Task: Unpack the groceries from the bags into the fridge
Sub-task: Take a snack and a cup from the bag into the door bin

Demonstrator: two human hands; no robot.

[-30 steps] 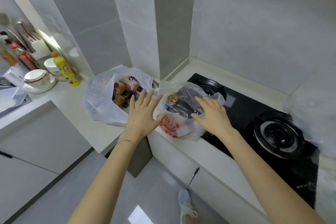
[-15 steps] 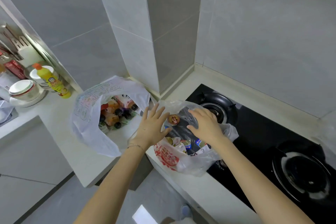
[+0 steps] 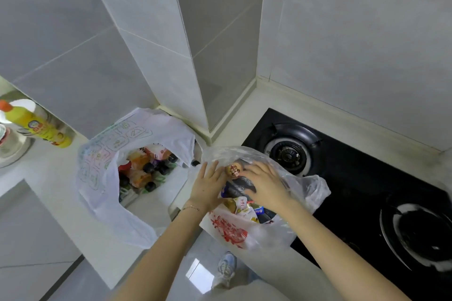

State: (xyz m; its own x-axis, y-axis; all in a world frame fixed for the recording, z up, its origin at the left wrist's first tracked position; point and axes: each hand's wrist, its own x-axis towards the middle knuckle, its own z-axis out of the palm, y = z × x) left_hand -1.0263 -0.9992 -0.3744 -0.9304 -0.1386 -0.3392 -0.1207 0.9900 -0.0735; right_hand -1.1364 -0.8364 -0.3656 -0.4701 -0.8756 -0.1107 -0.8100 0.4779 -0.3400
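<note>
Two grocery bags sit on the white counter [image 3: 56, 193]. The white bag [image 3: 102, 203] on the left gapes open over several dark-capped bottles [image 3: 146, 168]. To its right is a clear bag with red print [image 3: 230, 232], holding packets and a bottle with a brown patterned cap [image 3: 233, 170]. My left hand [image 3: 208, 187] lies flat against the left side of the clear bag's mouth, fingers straight. My right hand [image 3: 266, 187] is inside the mouth, fingers spread over the dark items just right of the cap. Neither hand grips anything that I can see.
A black gas hob [image 3: 354, 178] with two burners lies under and to the right of the clear bag. At the far left stand a yellow bottle with an orange cap [image 3: 36, 124] and stacked bowls [image 3: 9, 144]. A tiled wall column [image 3: 171, 44] rises behind the bags.
My left hand slid from the white bag's edge onto the clear bag's mouth. My right hand reached further in toward the brown cap. The view has come closer.
</note>
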